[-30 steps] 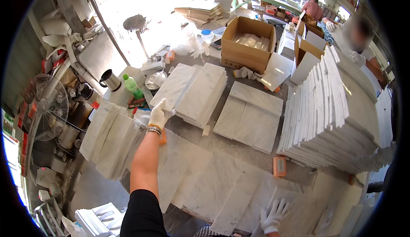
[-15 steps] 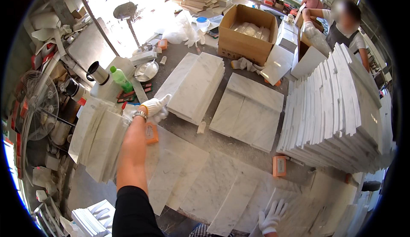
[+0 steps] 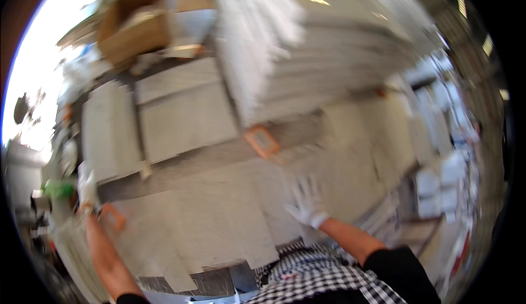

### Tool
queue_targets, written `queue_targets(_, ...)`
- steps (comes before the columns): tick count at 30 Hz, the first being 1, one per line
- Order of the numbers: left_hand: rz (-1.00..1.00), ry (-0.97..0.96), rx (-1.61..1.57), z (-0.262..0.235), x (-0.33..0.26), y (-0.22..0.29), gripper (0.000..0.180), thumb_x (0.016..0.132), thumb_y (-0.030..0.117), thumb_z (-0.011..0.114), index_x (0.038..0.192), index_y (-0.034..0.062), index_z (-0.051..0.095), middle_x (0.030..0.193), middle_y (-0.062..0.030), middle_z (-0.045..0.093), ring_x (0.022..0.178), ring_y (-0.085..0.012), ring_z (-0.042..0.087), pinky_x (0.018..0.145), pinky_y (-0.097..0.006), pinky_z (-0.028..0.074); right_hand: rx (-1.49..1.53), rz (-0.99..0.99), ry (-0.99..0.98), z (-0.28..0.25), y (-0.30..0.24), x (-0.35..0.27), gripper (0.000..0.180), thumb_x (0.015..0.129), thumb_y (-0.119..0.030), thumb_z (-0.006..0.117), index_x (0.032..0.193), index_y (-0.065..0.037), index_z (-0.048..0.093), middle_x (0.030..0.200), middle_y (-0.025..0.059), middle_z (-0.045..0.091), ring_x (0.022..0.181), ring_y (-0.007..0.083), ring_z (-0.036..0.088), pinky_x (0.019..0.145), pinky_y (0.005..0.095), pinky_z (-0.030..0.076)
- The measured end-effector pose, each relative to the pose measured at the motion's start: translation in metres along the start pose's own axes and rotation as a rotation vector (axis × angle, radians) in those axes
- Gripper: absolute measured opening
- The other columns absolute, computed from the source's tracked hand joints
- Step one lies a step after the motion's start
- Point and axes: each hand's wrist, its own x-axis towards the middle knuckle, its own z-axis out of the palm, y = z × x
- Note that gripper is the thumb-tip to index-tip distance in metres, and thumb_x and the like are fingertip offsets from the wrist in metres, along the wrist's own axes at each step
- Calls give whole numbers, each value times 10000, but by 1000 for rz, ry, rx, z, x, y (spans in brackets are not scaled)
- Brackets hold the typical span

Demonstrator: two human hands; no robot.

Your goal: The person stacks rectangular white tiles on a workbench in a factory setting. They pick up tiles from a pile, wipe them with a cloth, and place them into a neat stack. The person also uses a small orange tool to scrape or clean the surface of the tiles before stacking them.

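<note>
My right hand point(image 3: 307, 201), in a white glove, lies with fingers spread over the pale grey-veined marble slabs point(image 3: 219, 211) laid side by side along the near edge. Nothing shows in its grasp. Off to the left, my left hand point(image 3: 86, 186), also gloved and with a bracelet at the wrist, is beside the near left corner of a stack of long marble pieces point(image 3: 109, 134). Motion smears its fingers, so whether it holds anything is hidden from me. One orange block point(image 3: 113, 217) sits by my left wrist; another orange-framed block point(image 3: 262, 142) lies beyond my right hand.
Wider marble slabs point(image 3: 186, 120) lie in the middle. Behind them stands an open cardboard box point(image 3: 131, 27). A tall stack of slabs point(image 3: 329, 68) rises at the back right. A green bottle point(image 3: 59, 189) is at the far left. More pale pieces point(image 3: 438, 189) fill the right side.
The view has swung right, so the bench and slabs now appear farther left and blurred. More of my right forearm shows. Both hands stay near the same slabs.
</note>
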Motion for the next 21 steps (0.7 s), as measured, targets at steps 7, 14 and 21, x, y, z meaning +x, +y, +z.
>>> queue_targets(7,35,451,463,65,-98,-37,506,1076,161,597,1502,-82,470,1540,-204,527,1408,-316,526,1193,-402,421,-60,-65,108,2,26,-10,840,903,-616,680,1558,-131,479,1654,214,347,1474,507,310,1104,728,273)
queue_targets(14,327,109,501,192,-306,-21,628,1044,239,631,1599,29,425,1691,-170,371,1575,-376,305,1279,-550,207,9,-134,218,3,41,-21,802,949,-617,617,1569,-129,475,1673,222,322,1499,516,279,1097,756,268)
queue_targets(21,204,-166,317,258,-387,80,827,905,443,748,1590,86,453,1739,-250,169,1596,-501,132,1254,-691,28,231,-336,323,5,83,-40,662,973,-488,652,1504,-107,542,1626,197,411,1489,470,338,1131,699,309)
